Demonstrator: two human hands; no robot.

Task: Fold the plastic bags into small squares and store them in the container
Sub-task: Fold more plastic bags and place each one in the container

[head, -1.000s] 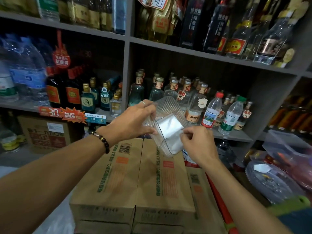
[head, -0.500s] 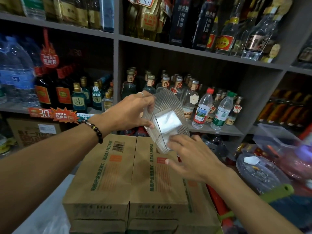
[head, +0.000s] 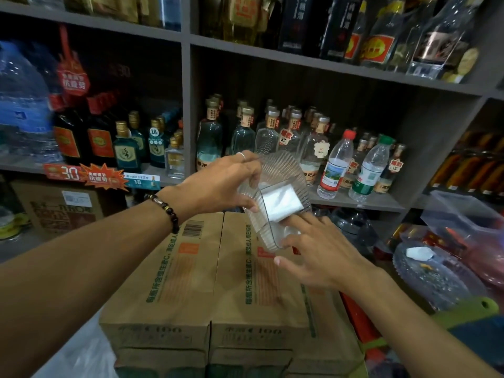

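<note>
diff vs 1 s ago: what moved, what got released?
The right hand let go of the folded bag and drew back down; its fingers now lie spread below the clear ribbed container. The bag square now lies inside the container. Unchanged: the left hand still grips the tilted container above the cardboard boxes.

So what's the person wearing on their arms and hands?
Both forearms are bare, with no sleeves in view. The left wrist carries a bracelet of dark round beads with a few lighter ones. The left hand has a thin silver ring on one finger. The right hand shows no jewellery, gloves or watch.
</note>
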